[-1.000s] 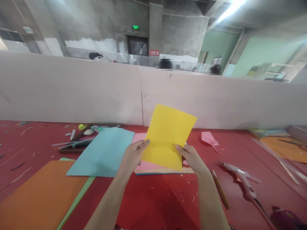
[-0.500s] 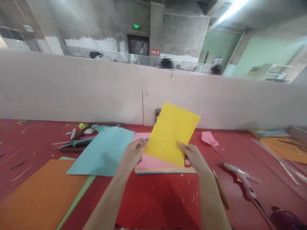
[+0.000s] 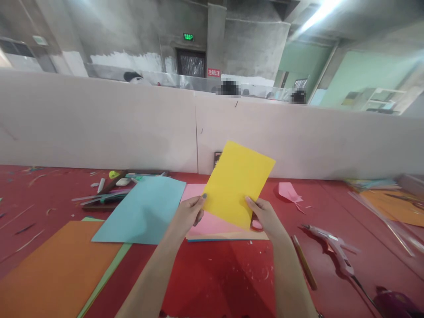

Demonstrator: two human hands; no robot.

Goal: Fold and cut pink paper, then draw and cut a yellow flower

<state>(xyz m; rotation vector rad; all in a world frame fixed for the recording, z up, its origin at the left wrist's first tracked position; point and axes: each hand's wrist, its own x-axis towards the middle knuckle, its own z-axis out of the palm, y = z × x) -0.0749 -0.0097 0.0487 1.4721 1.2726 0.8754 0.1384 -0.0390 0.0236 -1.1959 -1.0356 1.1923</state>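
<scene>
**Holding yellow sheet (image 3: 239,183) raised over red table (image 3: 218,278)**

At far left, an orange sheet (image 3: 62,260) lies flat, with a green sheet (image 3: 105,274) showing from under its right edge. Beyond these stands a dark tray (image 3: 94,208) of slim tools; a white oval piece (image 3: 123,181) is at its left part. A light blue sheet (image 3: 142,212) overlaps both the tray and the far corner of the orange sheet.

The left hand (image 3: 189,213) pinches the yellow sheet at its left edge, thumb on the facing side, other fingers curled beneath. The yellow sheet is at centre, tilted, its upper part seen against the white partition (image 3: 99,123). Below it lies a pink sheet (image 3: 212,226), topping a small pile with peach and blue edges. Whether the yellow sheet touches this pile cannot be determined.

The right hand (image 3: 264,213) pinches the yellow sheet near its lower right edge, thumb laid on the face; the fingers behind are largely hidden. A small pink item (image 3: 256,225) shows just beside this hand; its nature is unclear.

Further right: a crumpled pink scrap (image 3: 289,191), a brown-handled tool (image 3: 304,263), and a pink glue gun (image 3: 331,244) with a dark cord. At far right, scissors (image 3: 410,199) rest on orange paper (image 3: 387,207).
</scene>
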